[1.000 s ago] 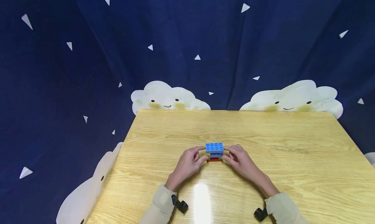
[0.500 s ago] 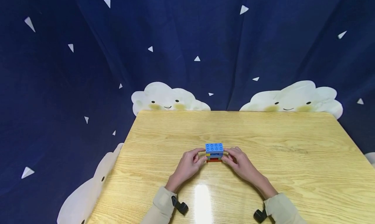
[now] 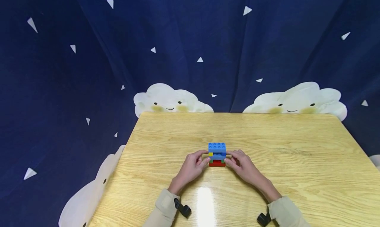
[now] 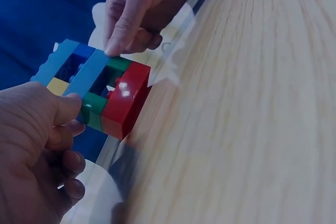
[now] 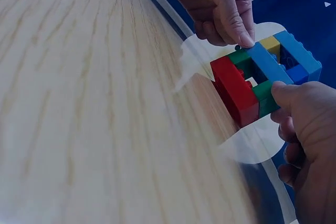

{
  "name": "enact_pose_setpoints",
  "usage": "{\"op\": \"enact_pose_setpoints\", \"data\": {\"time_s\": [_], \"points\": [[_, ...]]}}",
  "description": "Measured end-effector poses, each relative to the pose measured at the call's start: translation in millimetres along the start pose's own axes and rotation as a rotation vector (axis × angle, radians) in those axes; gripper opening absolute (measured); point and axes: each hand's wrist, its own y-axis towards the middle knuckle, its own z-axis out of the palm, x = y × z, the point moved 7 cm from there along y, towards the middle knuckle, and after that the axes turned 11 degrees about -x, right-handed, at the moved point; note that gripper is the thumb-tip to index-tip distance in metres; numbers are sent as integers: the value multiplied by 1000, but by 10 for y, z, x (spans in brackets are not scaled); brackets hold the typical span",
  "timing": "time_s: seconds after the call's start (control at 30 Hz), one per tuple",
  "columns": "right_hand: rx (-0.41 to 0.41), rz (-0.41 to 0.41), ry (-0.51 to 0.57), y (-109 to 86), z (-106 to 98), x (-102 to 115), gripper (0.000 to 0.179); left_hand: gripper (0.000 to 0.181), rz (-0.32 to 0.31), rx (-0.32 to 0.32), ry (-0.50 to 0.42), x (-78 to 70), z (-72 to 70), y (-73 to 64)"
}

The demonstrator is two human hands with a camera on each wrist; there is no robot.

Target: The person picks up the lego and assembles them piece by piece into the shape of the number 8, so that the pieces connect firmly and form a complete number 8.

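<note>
A stack of toy building bricks (image 3: 217, 150) is held upright between both hands at the middle of the table. Its lowest piece is a red brick (image 4: 126, 100). Above that sit two green bricks (image 5: 266, 98) with a gap between them, then a light blue brick (image 5: 268, 62). A yellow brick (image 4: 56, 86) and a darker blue brick (image 5: 297, 74) carry another light blue brick (image 3: 217, 145) on top. My left hand (image 3: 191, 166) pinches the stack's left side with thumb and forefinger. Opposite, my right hand (image 3: 244, 166) grips the right side. Whether the red brick touches the table cannot be told.
The wooden table (image 3: 297, 174) extends widely around both hands. Behind it hangs a dark blue curtain (image 3: 190, 29) with white triangles and cloud shapes. A black wrist camera (image 3: 186, 210) sits at the left cuff, another camera (image 3: 263, 219) at the right.
The brick stack has tipped backward between the hands. More of its front face, including the red brick, shows now, and less of its top. Both hands keep their hold and place.
</note>
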Motion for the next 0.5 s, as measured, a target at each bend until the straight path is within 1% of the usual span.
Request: {"op": "enact_pose_setpoints", "data": {"time_s": [0.1, 0.2, 0.33, 0.5], "points": [[2, 16, -5, 5, 7, -9, 32, 37, -20, -1, -26, 19, 18, 13], [-9, 23, -9, 15, 20, -19, 32, 36, -26, -20, -49, 30, 27, 28], [-46, 23, -24, 35, 42, -8, 33, 34, -17, -81, -86, 25, 43, 47], [-84, 53, -68, 65, 70, 31, 36, 33, -11, -151, -109, 6, 74, 71]]}}
